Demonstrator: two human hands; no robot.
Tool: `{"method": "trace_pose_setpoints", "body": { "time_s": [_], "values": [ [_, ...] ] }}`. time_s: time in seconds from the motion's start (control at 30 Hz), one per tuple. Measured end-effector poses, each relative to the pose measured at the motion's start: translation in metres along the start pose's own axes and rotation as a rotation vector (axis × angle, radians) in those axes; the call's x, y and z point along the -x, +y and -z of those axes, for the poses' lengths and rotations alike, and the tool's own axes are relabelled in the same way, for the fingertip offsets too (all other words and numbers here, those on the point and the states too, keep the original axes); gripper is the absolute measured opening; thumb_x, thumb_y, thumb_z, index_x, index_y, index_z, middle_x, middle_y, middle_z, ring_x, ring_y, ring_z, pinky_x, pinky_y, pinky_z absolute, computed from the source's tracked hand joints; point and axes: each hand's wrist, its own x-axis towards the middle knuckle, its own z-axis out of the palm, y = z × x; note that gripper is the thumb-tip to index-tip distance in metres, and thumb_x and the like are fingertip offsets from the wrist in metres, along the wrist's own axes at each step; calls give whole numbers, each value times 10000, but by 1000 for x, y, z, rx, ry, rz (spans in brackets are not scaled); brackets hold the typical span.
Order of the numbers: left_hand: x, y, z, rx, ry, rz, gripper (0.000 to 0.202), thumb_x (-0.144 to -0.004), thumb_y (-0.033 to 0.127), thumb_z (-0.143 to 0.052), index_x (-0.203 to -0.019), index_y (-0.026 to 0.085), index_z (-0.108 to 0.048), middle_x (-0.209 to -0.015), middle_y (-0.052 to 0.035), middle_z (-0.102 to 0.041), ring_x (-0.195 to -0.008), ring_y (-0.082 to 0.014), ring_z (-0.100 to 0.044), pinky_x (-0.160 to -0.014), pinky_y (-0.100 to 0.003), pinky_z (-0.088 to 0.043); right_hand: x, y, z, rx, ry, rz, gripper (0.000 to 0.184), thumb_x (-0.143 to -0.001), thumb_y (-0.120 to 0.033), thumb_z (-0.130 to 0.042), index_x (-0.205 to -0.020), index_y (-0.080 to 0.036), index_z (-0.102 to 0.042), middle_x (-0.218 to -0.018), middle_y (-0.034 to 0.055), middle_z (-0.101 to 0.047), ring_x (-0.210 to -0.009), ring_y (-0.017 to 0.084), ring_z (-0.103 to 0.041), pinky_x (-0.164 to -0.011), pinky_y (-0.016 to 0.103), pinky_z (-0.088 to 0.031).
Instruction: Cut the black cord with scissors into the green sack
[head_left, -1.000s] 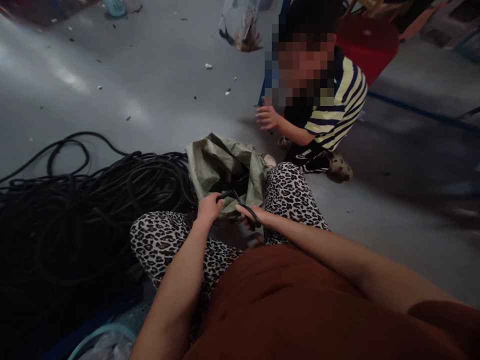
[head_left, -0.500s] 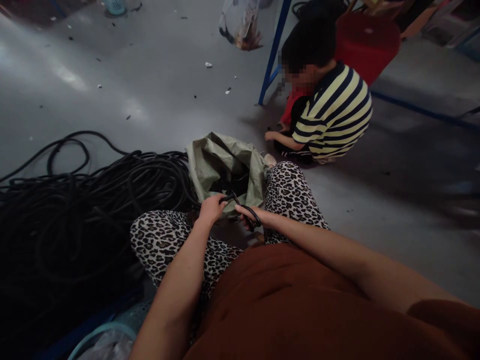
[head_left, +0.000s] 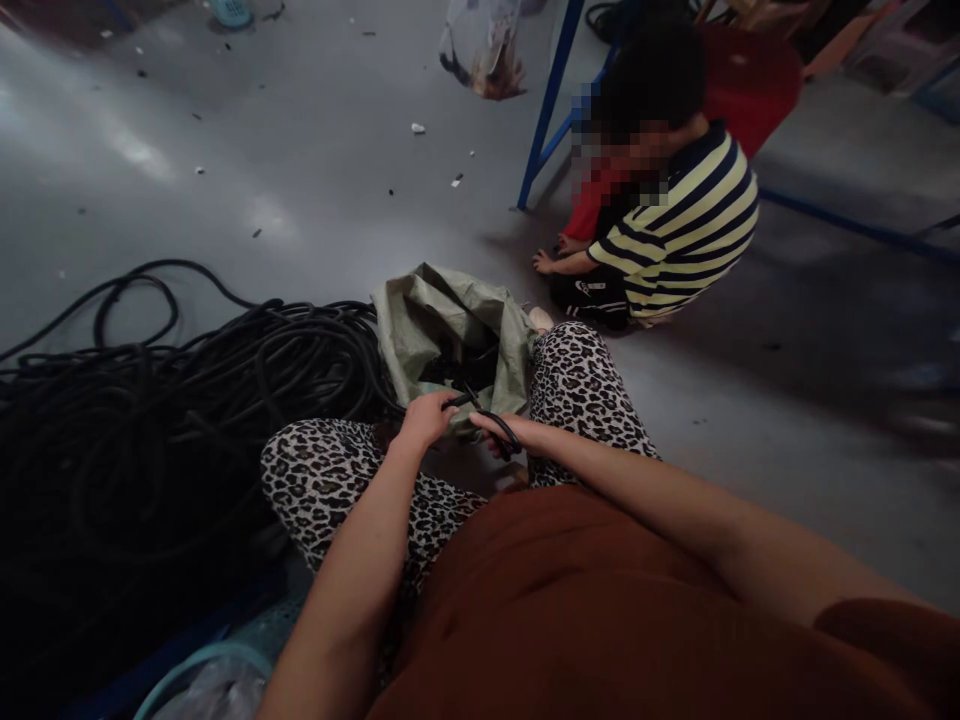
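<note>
Landmark: green woven sack (head_left: 401, 325), mouth open, on floor between the wearer's knees. Dark pieces (head_left: 465, 372) inside it, too dim to sort out.

Left hand (head_left: 427, 418): at sack's near rim, grip closed round a black hose (head_left: 456, 400); short end pokes out past the fingers toward the right, over the sack's near edge. Behind this hand the hose appears to run on toward the pile.

Right hand (head_left: 495, 436): near rim of sack too, right of left hand, grip holding black-handled scissors (head_left: 504, 428), fingers around the handle. Blades point at the hose end, over the near side of the sack; too small and dark to tell how wide they stand.

Hose pile (head_left: 322, 350): big black tangle, directly left of sack, loops spreading farther left. Leopard-print trousers (head_left: 589, 390) on both sides of sack's near half.

Person in striped shirt (head_left: 694, 225) crouches beyond sack to the right, arms reaching low; red sleeve (head_left: 589, 205) just beside. Red stool (head_left: 754, 90) behind them. Blue metal leg (head_left: 546, 130) and clear plastic bag (head_left: 484, 55) beyond sack. Turquoise-rimmed basket (head_left: 199, 658) well on sack's near-left side.
</note>
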Motion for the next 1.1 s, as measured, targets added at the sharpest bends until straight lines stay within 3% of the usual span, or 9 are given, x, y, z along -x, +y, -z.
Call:
{"method": "trace_pose_setpoints", "body": {
  "time_s": [0.6,0.93,1.1],
  "values": [
    [0,-1,1,-10,1,20,340,-970,271,-614,-1274,228,-761,-1256,-99,-781,-1181,-272,-699,-1029,-347,-511,20,-9,-2,88,90,32,541,-1045,-616,-543,-739,-171,-566,-507,-15,-494,-370,118,-469,-344,211,-350],
    [1,-2,0,-21,-6,17,318,-979,289,-606,-1250,239,-764,-1229,-79,-788,-1142,-252,-703,-996,-326,-510,29,-16,-4,144,113,24,529,-1072,-543,-544,-694,-173,-531,-469,-32,-467,-337,116,-463,-318,214,-357],
    [1,-1,-1,-11,0,28,321,-973,279,-620,-1252,223,-768,-1225,-94,-788,-1136,-257,-706,-987,-326,-513,28,-13,-5,157,131,36,539,-1053,-578,-561,-692,-180,-529,-460,-35,-460,-332,113,-458,-325,210,-355]
  ]
}}
